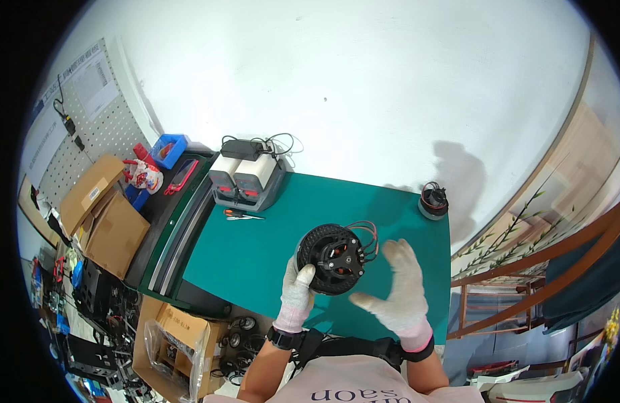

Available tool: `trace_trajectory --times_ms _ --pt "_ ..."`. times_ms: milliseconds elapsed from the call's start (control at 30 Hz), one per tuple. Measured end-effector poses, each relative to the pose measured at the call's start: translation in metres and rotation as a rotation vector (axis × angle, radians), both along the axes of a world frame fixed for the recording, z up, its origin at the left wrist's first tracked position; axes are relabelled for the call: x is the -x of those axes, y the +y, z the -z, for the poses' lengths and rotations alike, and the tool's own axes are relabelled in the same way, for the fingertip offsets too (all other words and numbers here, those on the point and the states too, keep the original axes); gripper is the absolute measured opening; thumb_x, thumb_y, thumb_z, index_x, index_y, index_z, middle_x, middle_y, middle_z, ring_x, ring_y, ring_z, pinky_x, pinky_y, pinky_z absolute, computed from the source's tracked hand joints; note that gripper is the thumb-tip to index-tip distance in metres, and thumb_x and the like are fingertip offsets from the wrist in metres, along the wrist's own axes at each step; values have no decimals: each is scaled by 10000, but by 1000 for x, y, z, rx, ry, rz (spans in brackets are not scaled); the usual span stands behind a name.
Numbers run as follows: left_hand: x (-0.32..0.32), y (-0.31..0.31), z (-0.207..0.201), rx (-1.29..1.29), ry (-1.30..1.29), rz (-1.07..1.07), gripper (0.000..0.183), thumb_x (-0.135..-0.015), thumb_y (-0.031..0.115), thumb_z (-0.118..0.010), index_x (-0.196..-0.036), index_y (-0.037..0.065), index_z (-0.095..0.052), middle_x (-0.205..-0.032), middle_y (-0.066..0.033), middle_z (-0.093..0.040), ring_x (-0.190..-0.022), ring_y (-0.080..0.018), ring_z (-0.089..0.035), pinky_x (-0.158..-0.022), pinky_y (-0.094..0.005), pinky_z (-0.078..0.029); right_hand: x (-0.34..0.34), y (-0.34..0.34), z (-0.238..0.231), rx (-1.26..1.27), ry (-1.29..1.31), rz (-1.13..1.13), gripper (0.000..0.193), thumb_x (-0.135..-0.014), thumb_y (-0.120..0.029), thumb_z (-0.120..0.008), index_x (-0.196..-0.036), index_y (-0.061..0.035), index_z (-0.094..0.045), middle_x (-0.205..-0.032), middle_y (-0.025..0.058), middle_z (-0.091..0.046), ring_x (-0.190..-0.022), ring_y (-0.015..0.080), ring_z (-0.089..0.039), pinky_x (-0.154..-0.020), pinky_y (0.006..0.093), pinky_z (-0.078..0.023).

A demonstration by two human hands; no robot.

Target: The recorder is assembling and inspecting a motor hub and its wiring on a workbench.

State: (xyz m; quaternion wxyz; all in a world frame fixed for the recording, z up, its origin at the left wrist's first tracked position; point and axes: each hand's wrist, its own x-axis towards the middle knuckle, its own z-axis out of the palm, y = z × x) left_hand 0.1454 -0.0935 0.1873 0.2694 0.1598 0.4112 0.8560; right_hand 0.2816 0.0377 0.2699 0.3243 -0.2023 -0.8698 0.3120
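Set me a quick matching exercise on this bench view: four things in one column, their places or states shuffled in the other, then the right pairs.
Things
1. Black treaded wheel
2. Right gloved hand
3. Orange-and-black-handled tool
4. Small round wired unit

Places or states
A. Near the far right corner of the green tabletop
B. Gripped by the left gloved hand
C. Lying just in front of the dock with the white-and-gray boxes
D. Open, thumb and fingers spread, holding nothing

Pairs: 1-B, 2-D, 3-C, 4-A
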Motion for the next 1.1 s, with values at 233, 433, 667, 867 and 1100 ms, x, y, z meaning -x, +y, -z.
trace_trajectory --times_ms 233,433,667,867,1100 --pt "-2 4 -4 157 253 35 688 -806 340 -662 -1291 -43 -360 -1212 -128 -497 -1113 -208 -477 -977 -348 -372 27 13 1 -442 -20 -264 647 -560 -317 -787 -1119 -91 -554 -1227 187 -440 -1031 381 -505 -866 443 -435" --pt "1 -2 -47 199 327 252 721 -855 383 -591 -1338 -67 -301 -1264 -178 -465 -1161 -246 -466 -977 -355 -377 22 23 41 219 323 -201 708 -653 -288 -756 -1220 -4 -443 -1055 121 -530 -926 261 -571 -812 360 -473" --pt "12 5 -30 442 619 334 592 -899 350 -522 -1335 -15 -360 -1374 -193 -365 -1291 -285 -340 -1054 -373 -281 17 56 117 1361 651 -240 602 -782 -235 -644 -1300 -63 -391 -1164 70 -545 -1070 215 -544 -909 367 -457" --pt "-12 20 -47 469 1028 506 584 -892 380 -477 -1319 -7 -382 -1360 -241 -356 -1290 -349 -323 -1050 -379 -272 -14 52 159 494 316 -167 439 -757 -115 -595 -1186 -87 -508 -1181 69 -555 -1125 216 -522 -921 358 -451" --pt "-14 25 -53 403 1095 460 509 -878 289 -504 -1265 -33 -427 -1318 -236 -402 -1225 -359 -401 -1016 -377 -323 -35 45 128 189 74 -237 367 -842 -135 -529 -1200 -74 -474 -1190 66 -545 -1022 179 -573 -845 314 -492"
